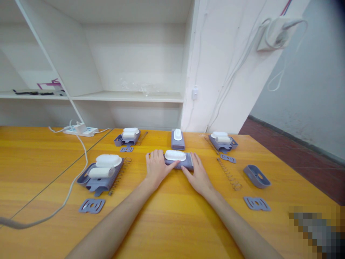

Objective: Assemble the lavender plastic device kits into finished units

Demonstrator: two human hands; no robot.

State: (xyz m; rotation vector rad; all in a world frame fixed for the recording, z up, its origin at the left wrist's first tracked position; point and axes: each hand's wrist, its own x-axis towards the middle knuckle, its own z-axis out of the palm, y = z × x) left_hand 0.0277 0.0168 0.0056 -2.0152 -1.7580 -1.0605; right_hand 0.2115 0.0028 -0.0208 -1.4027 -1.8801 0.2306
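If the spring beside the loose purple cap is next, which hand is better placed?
Probably the right hand: it is nearer the spring. The left hand is farther, though both hold the purple case.

— Upper left?
— White shelving [129,96]; on its ledge, pink item [54,84] by thin dark object [33,93].
— Upper centre?
— Crumpled clear plastic [145,89], same shelving.
— Upper right?
— Socket box [275,34], plug in, cord looping down.
— Middle left?
— Power strip [92,131]; pale cable [27,225] runs to the left edge.
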